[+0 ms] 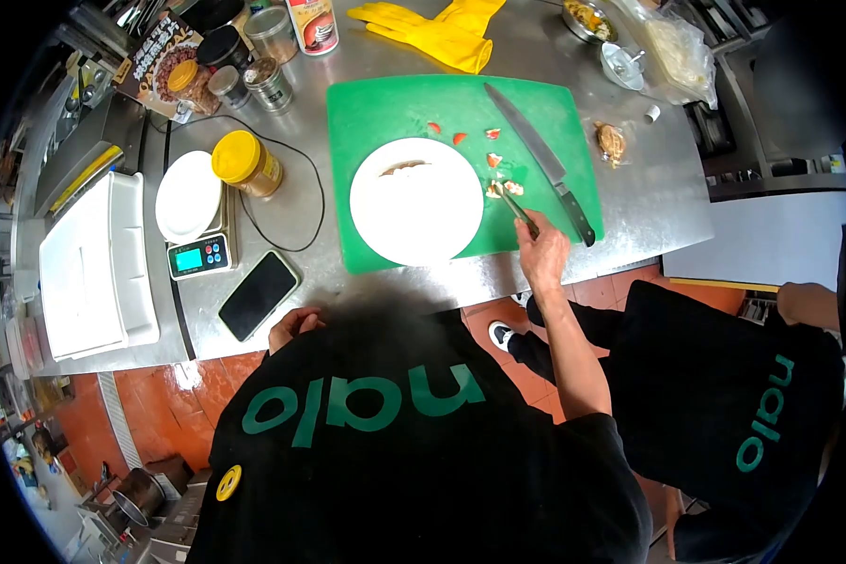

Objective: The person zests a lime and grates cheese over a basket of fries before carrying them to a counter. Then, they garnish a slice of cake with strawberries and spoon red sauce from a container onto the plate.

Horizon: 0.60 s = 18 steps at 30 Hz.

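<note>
My right hand (543, 252) grips thin metal tweezers (517, 209), whose tips reach pale food pieces (500, 188) on the green cutting board (385, 108), just right of a white plate (415, 200). A little food lies at the plate's far rim. A few red bits (461, 137) are scattered on the board beyond the plate. A long knife (540, 160) lies diagonally on the board, its black handle close to my right hand. My left hand (294, 327) is curled at the counter's near edge beside a black phone (258, 293), and nothing shows in it.
A digital scale (199, 256) carries a white dish (187, 195), with a yellow-lidded jar (245, 164) beside it. At far left is a white box (89, 268). Yellow rubber gloves (437, 33), spice jars (265, 83) and a bowl (587, 19) stand at the back. Another person (743, 395) stands at my right.
</note>
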Available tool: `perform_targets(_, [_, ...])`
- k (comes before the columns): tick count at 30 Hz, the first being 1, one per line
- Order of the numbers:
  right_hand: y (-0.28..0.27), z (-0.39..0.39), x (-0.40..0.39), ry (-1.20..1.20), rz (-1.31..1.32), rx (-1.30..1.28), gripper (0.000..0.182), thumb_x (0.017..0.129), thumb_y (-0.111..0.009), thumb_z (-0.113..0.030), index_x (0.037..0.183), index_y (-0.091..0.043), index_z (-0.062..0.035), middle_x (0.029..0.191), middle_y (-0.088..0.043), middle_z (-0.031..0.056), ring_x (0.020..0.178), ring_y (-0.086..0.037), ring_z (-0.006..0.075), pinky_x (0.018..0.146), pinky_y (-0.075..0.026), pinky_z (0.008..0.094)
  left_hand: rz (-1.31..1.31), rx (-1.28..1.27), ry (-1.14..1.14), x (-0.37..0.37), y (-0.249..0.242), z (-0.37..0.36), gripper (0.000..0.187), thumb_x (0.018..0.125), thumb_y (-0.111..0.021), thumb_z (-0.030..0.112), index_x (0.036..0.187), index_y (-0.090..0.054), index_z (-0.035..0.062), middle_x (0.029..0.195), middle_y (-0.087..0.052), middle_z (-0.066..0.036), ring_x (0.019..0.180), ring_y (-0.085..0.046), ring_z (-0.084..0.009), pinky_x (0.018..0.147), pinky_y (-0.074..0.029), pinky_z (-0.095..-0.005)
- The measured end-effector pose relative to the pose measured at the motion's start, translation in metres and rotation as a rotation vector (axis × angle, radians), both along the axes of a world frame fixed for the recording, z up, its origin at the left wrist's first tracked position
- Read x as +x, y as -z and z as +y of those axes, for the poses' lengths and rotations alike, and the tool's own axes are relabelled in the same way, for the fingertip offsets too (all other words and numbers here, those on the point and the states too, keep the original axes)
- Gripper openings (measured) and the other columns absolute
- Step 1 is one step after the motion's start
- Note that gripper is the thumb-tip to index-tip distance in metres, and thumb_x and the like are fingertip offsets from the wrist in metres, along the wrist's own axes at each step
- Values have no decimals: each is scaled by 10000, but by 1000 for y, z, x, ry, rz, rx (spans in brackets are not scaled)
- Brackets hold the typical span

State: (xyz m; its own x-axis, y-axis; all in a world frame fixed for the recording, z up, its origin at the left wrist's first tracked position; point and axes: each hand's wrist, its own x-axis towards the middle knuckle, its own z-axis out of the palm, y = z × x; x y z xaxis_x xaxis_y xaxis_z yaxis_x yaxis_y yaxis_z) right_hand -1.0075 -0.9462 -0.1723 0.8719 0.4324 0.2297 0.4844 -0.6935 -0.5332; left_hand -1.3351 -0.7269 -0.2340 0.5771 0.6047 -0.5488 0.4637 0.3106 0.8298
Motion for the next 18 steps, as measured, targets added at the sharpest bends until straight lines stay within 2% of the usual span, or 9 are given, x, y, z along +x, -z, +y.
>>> perform_targets(7, [-5,-3,-6,46,-6,-22,184,779,-649,-107,920,-641,10,661,-622,160,567,-609,255,561,-467,342,-7,49,34,0,-2,-3,229,883,-570,177,1016,-599,-6,797,-621,-56,736,-592,-112,657,-462,-223])
perform_targets(10, [-2,-3,2,132,0,105,220,800,-639,-151,957,-631,4,711,-629,173,609,-617,278,583,-473,350,17,58,38,2,-6,-3,231,883,-570,177,1018,-599,-8,800,-621,-56,750,-590,-114,673,-458,-223])
perform_targets(12, [-1,-3,19,86,-143,85,271,823,-617,-209,1008,-616,-11,767,-637,177,669,-624,300,612,-475,358,41,62,50,0,-6,-3,233,883,-570,177,1019,-599,-10,801,-621,-56,757,-589,-114,681,-455,-222])
perform_targets(14, [23,-3,46,96,-123,60,322,833,-605,-263,1053,-600,-28,788,-644,168,696,-628,304,637,-477,382,21,47,59,-3,-4,-4,233,881,-571,174,1017,-600,-14,806,-624,-57,755,-589,-115,679,-455,-221])
perform_targets(16, [35,1,65,154,-53,-95,365,829,-608,-296,1088,-581,-41,840,-642,165,767,-620,313,685,-474,397,25,66,71,-6,-1,-6,231,880,-571,171,1014,-601,-15,809,-626,-61,751,-590,-116,674,-457,-222])
perform_targets(18, [32,6,65,176,-273,-225,418,821,-607,-342,1118,-555,-53,898,-627,162,842,-592,324,726,-463,403,36,80,111,-7,1,-8,228,880,-571,168,1011,-602,-16,811,-627,-65,746,-590,-117,669,-458,-223])
